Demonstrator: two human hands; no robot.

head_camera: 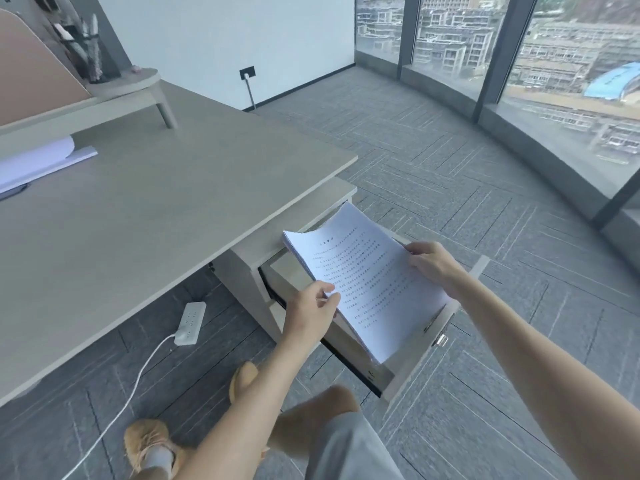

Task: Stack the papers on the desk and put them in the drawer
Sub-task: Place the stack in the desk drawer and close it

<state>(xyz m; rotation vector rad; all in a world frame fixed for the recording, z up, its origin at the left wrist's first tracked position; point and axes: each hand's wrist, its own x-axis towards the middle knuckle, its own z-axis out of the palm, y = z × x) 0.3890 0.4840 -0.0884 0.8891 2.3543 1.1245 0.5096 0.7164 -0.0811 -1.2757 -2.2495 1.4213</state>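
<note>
Nearest me I see bare knees in grey shorts and tan shoes on the grey carpet. A white power strip lies on the floor under the grey worktop, where more white sheets rest at its far left edge. Tall windows line the room's right side. Both forearms reach forward over the open drawer. The left hand pinches the near left edge of the paper stack; the right hand has its grip closed on the right edge. The stack hangs tilted over the drawer; I cannot tell if it touches.
</note>
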